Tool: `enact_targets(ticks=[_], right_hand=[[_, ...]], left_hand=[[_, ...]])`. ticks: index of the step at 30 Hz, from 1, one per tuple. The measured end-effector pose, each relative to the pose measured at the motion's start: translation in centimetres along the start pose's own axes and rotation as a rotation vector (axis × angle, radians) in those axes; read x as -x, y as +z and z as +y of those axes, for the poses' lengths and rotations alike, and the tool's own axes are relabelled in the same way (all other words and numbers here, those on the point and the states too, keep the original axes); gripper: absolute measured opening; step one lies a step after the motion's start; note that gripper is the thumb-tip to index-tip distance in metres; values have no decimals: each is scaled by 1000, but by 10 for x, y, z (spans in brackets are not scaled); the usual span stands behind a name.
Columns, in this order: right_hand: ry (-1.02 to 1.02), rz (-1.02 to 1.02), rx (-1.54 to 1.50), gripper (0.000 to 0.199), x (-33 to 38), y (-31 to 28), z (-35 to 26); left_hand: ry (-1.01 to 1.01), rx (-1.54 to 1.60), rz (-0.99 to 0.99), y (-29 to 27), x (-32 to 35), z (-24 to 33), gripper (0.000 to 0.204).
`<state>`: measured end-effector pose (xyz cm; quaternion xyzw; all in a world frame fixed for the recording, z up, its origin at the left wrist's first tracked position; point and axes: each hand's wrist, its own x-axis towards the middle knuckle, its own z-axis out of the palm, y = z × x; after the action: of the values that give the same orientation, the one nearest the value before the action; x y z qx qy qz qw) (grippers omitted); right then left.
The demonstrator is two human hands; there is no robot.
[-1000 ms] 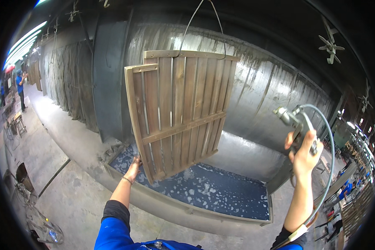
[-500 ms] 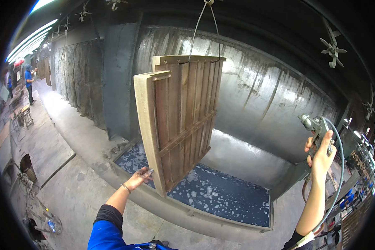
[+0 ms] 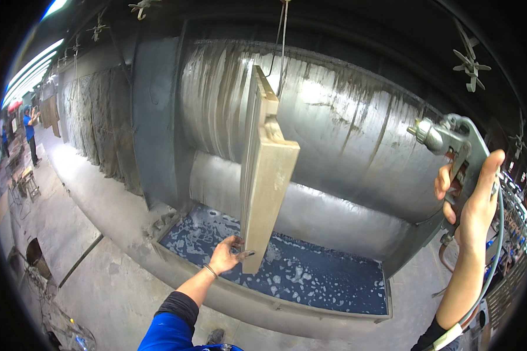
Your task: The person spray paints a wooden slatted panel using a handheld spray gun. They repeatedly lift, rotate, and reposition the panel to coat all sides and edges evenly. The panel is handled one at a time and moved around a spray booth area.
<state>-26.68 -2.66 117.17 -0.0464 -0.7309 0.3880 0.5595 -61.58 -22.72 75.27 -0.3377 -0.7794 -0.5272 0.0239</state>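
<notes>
A slatted wooden panel hangs from wires in front of a wet metal spray-booth wall. It is turned edge-on toward me. My left hand touches its lower corner, fingers spread against the wood. My right hand is raised at the right and grips a metal spray gun, whose nozzle points left toward the panel. A hose runs down from the gun along my forearm.
Below the panel lies a trough of dark foamy water with a raised concrete rim. Another person in blue stands far off at the left. Metal frames stand on the grey floor at the left.
The hanging panel has swung round from showing its slatted face to edge-on. My left hand has stayed on its bottom corner, and the spray gun sits higher and closer in view.
</notes>
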Motion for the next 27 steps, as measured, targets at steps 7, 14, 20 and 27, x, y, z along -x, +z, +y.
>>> enact_targets(ticks=[7, 14, 20, 27], right_hand=[[-108, -41, 243, 77, -73, 142, -23], [-167, -96, 228, 76, -149, 281, -18], [-138, -117, 279, 77, -151, 292, -31], [-147, 41, 446, 85, -76, 198, -51]], left_hand=[[-18, -191, 102, -26, -86, -48, 54], [8, -520, 18, -55, -153, -79, 59], [5, -562, -31, -52, -188, -97, 45], [32, -575, -28, -29, -196, -114, 22]])
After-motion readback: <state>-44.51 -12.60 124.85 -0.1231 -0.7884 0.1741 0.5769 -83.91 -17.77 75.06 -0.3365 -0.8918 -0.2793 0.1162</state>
